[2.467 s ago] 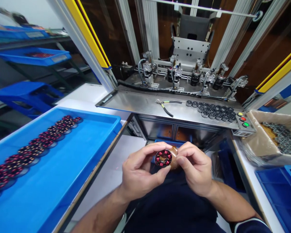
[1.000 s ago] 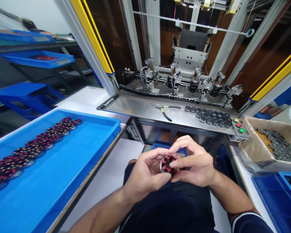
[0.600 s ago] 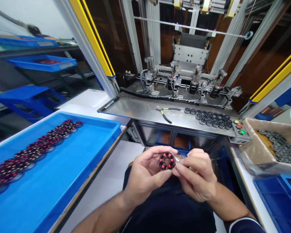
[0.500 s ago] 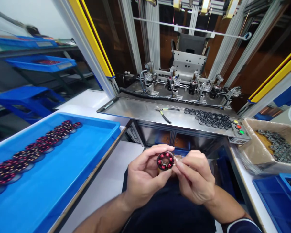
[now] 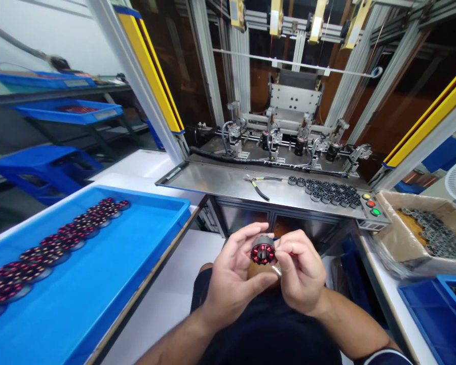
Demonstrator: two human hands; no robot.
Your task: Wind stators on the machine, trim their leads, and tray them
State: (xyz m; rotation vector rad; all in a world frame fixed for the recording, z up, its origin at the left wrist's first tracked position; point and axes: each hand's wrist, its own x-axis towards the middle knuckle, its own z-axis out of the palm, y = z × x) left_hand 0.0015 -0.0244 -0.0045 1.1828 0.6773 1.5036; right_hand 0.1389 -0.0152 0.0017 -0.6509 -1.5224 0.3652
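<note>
Wound stator: a small black ring with red coils, the wound stator (image 5: 262, 252) was held in the air above the person's lap, its open face turned up toward the camera, just in front of the near edge of the steel shelf (image 5: 213, 178).
Left hand: the left hand (image 5: 231, 279) gripped the stator's left side, thumb low and forefinger curled over the top, fingers narrowed around the rim.
Right hand: the right hand (image 5: 302, 271) met it from the right, thumb and forefinger pinched close on the stator's right edge, the other fingers folded in.
Under the stator: something brownish showed between the two hands; what it was could not be told.
Steel shelf: pliers (image 5: 259, 183) lay near its middle; a cluster of bare black cores (image 5: 327, 188) lay toward its right end, just beside the button panel (image 5: 370, 205) at the right near corner.
Behind the shelf: the winding machine (image 5: 289, 139) stood along the far edge, between two yellow posts (image 5: 152, 71).
Blue tray: the blue tray (image 5: 110, 284) sat on the table's left side, with a row of wound stators (image 5: 61, 241) running along its left part.
Right side: a lined cardboard box (image 5: 403, 248) held more dark cores (image 5: 429, 228); a blue bin (image 5: 437, 309) sat nearer, at the right edge.
Far left: more blue trays (image 5: 68, 109) sat on racks.
</note>
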